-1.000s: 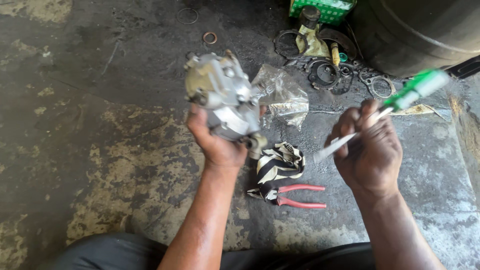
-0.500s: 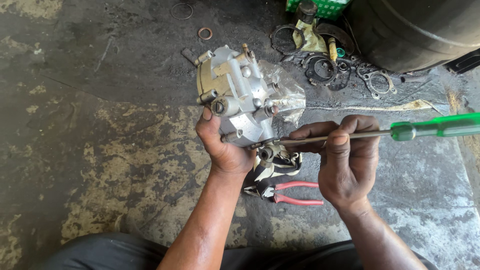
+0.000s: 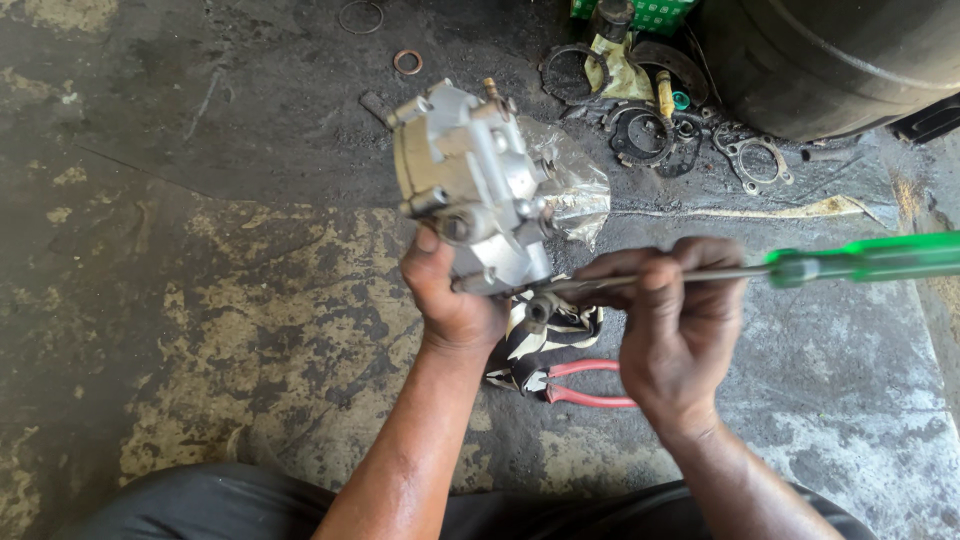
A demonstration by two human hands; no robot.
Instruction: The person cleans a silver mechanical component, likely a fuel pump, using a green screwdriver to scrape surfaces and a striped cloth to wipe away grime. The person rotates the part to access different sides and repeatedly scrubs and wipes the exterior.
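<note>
Gripping grey valve body (image 3: pixel 470 190) w/ left hand (image 3: pixel 452 295); green box (image 3: pixel 648 14) top edge.

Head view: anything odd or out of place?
Gaskets and rings lie scattered on the grimy floor; pliers rest on a striped rag. Left hand holds the metal housing; right hand holds the screwdriver.

Hands: 2, left hand (image 3: pixel 452 300) and right hand (image 3: pixel 675 335).
Grey cast-metal valve body (image 3: pixel 470 185): 1, held off the floor.
Green-handled screwdriver (image 3: pixel 860 258): 1.
Red-handled pliers (image 3: pixel 580 385): 1, near the floor's near edge.
Striped black-and-white cloth (image 3: pixel 550 335): 1.
Crumpled clear plastic bag (image 3: pixel 575 185): 1.
Copper washer (image 3: pixel 407 62): 1, toward the far edge.
Thin wire ring (image 3: pixel 359 16): 1, at the far edge.
Flat metal gasket (image 3: pixel 756 160): 1.
Green box (image 3: pixel 655 12): 1, far edge.
Remaining dark rings beside the box: count not discernible.
</note>
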